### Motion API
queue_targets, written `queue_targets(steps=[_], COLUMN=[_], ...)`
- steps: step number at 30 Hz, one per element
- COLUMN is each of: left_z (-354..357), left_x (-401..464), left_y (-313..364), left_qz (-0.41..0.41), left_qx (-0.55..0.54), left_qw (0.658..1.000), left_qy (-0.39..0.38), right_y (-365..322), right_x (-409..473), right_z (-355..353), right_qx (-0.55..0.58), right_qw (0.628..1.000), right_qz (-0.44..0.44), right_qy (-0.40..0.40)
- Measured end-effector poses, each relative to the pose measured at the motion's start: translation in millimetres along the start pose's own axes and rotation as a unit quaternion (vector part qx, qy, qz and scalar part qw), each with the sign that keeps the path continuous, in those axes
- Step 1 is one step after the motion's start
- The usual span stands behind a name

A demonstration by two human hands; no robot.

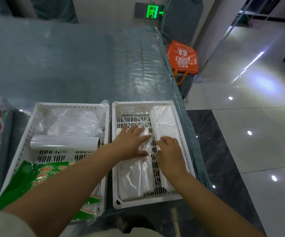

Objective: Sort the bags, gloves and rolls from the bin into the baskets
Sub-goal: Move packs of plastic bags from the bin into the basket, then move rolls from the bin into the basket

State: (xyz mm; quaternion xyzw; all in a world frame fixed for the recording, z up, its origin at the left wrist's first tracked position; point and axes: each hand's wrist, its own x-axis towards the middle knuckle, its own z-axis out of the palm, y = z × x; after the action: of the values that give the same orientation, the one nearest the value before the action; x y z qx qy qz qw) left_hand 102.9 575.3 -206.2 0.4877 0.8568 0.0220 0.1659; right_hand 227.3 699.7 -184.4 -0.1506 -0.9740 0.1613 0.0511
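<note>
- Two white baskets sit side by side on the plastic-covered table (87, 65): the left basket (27, 134) holds a roll (64, 142) and a green printed packet (35, 177); the right basket (172, 199) holds flat clear bags (134, 177).
- The left hand (131, 142) and the right hand (170, 151) lie flat, fingers straight, pressing those bags and gripping nothing.
- Risk (my judgement): the slick bags could slide out of line when the hands lift.
- The orange tote (182, 57) reads "8.8"; the packet's print is illegible.

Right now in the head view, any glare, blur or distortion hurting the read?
Head view: strong glare on the glossy grey floor tiles at right; fisheye bends the table edge; the clear plastic table cover shines in streaks; items at far left are blurred; the hands over the right white slotted plastic basket stay fairly sharp.
</note>
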Motion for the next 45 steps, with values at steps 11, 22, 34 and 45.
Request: queue_targets(steps=[11,22,34,45], left_z=[-101.3,-165.2,-134.4,-105.4], left_x=[-147.4,-378.2,-524.4,-535.4], left_y=[-44.2,-168.8,-342.8,-387.3], left_qz=[-0.104,-0.314,-0.312,-0.246], left_qx=[0.053,0.117,0.111,0.096], left_qw=[0.957,0.883,0.917,0.947], left_qy=[0.267,0.329,0.224,0.185], right_y=[-104.4,-316.1,-566.9,-596.6], right_x=[56.2,75.2,97.1,131.3], right_z=[-33.6,-51.8,28.2,143.9], right_qx=[0.005,0.030,-0.059,-0.360], right_qw=[0.972,0.904,0.878,0.842], right_qz=[-0.221,-0.408,-0.473,-0.241], right_qy=[0.083,0.125,-0.039,-0.321])
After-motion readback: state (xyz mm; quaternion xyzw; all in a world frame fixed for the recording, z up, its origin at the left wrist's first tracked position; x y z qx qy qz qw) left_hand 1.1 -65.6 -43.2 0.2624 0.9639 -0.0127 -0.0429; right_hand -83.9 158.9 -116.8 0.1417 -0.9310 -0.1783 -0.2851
